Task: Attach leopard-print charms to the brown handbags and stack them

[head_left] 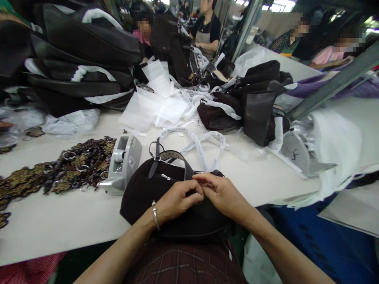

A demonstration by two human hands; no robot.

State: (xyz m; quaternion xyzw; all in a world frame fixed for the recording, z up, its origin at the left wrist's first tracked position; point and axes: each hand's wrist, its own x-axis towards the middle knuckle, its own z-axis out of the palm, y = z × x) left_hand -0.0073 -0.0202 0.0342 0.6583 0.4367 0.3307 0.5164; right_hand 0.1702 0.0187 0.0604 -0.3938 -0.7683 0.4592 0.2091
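A dark brown handbag [142,193] lies at the table's near edge, against my lap. Its handle [188,167] stands up at the top, and a small zip puller [166,177] shows on its side. Over the bag's upper right part, my left hand [180,199], with a silver bangle at the wrist, is closed with thumb and forefinger pinched together. My right hand [217,193] meets it there, fingers bent and pressed together. Whatever lies between the fingertips is too small or hidden to make out. Behind the bag, a strap wrapped in white [197,144] loops across the table.
Left of the bag stands a grey tape dispenser [124,163], beside a heap of brown patterned charms with rings [79,165]. Dark bags are piled at back left [89,47] and back right [257,102]. White sheets [142,110] lie between. Several people sit beyond.
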